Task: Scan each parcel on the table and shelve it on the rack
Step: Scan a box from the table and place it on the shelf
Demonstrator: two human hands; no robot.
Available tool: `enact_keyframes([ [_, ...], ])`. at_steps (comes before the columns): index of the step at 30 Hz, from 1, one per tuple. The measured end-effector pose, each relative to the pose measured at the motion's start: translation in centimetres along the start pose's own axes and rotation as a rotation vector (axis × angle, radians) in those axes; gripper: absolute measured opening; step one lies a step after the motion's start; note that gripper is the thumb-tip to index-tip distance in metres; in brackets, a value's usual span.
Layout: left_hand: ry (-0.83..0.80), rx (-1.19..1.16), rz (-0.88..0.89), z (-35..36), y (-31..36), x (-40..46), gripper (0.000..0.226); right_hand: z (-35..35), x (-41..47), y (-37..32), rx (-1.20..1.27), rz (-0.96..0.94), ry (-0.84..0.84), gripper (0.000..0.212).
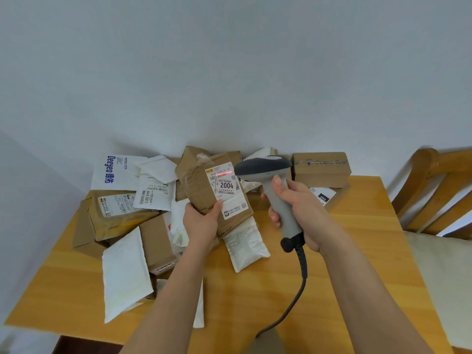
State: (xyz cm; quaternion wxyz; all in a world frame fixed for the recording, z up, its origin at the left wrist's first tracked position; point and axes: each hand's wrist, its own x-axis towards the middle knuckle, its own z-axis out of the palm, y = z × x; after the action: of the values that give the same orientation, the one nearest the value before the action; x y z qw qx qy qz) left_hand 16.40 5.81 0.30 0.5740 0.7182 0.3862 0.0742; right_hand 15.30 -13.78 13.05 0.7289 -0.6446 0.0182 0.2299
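My left hand (201, 221) grips the lower edge of a brown cardboard parcel (196, 185) and holds it tilted above the wooden table (344, 251). Its white label, marked 2004, faces me. My right hand (298, 205) grips the handle of a grey corded barcode scanner (265, 169). The scanner's head sits just right of the label, and a red scan line lies across the label's top barcode. Several other parcels lie heaped on the table behind and to the left. The rack is out of view.
White padded mailers (125, 274) and brown boxes (120, 213) cover the table's left and back. A taped box (321, 167) stands at the back right by the wall. A wooden chair (434, 190) is at the right. The scanner cable (298, 290) trails over the table's front.
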Motion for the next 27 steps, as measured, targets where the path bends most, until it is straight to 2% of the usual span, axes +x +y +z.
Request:
enact_keyframes([
  [4,0.015,0.006,0.026,-0.5,-0.4,-1.6,0.059,-0.9,-1.0,0.2,-0.05,-0.005,-0.029,0.037],
  [11,0.167,-0.017,0.014,-1.5,-1.2,-6.6,0.066,-4.0,-5.0,-0.4,-0.066,0.019,-0.149,0.034],
  [14,0.202,-0.068,0.011,-1.2,-2.3,-9.6,0.068,-6.0,-7.2,-0.5,-0.071,0.02,-0.195,0.032],
  [17,0.215,-0.129,0.001,-1.3,-3.2,-13.1,0.073,-7.3,-9.3,-0.3,-0.105,0.012,-0.232,0.037],
  [21,0.326,-0.108,0.015,-2.6,-4.2,-17.5,0.064,-7.8,-12.7,0.0,-0.116,-0.004,-0.281,0.041],
  [27,0.378,-0.149,0.043,-5.8,-6.0,-22.6,0.061,-6.6,-17.0,0.4,-0.139,-0.036,-0.352,0.041],
])
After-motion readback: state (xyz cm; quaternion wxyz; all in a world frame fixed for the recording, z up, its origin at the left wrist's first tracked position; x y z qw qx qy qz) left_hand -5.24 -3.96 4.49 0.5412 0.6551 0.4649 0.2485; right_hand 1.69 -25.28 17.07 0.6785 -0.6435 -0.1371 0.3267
